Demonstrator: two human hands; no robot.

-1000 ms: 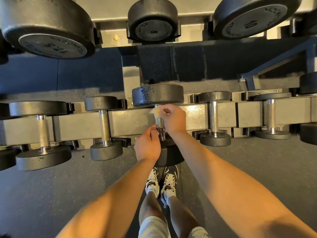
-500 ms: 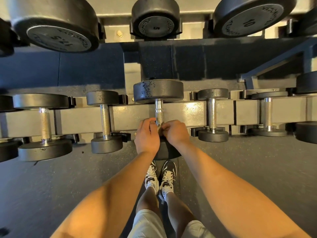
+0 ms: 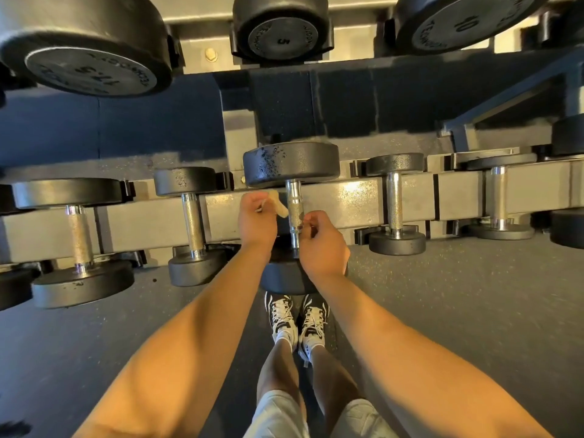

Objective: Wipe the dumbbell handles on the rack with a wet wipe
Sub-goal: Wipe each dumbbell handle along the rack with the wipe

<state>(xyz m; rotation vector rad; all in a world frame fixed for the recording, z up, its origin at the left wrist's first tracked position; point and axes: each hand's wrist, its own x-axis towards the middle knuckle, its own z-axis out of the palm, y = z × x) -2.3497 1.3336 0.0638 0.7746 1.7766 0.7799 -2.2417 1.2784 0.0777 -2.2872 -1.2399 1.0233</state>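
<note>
Shoes: a black-and-white pair (image 3: 297, 320) stands on the speckled floor (image 3: 458, 295), just in front of the rack.
Right hand: the right hand (image 3: 324, 245) sits at the near end of the handle with its fingers curled. The fingertips (image 3: 305, 223) are at the metal, but I cannot tell whether they actually pinch it.
Left hand: the left hand (image 3: 256, 222) is closed, with the wet wipe pinched between thumb and fingers, just left of the handle.
Wet wipe: the wet wipe (image 3: 279, 205) is a small, crumpled, pale wad sticking out of the pinch, with its tip just beside the handle. It looks soft, limp and light, and will likely mould around the bar. Holding it bunched in the fingers, as here, suits it.
Handle: the handle (image 3: 295, 207) is a bare steel bar, rough along its middle and smooth at the collars. It is stiff and gives good grip, though the rough part may snag the wipe. Wrap the wipe around the middle and slide it along.
Dumbbell: the dumbbell (image 3: 290, 164) has thick black heads and probably weighs a lot. It lies across the rack and looks best left seated there.
Rack: the grey rail (image 3: 357, 200) runs left to right under the row.
Neighbours: thinner handles lie to the left (image 3: 192, 222) and right (image 3: 395, 203), well apart.
Upper row: larger weights (image 3: 281, 30) hang above, farthest off.
</note>
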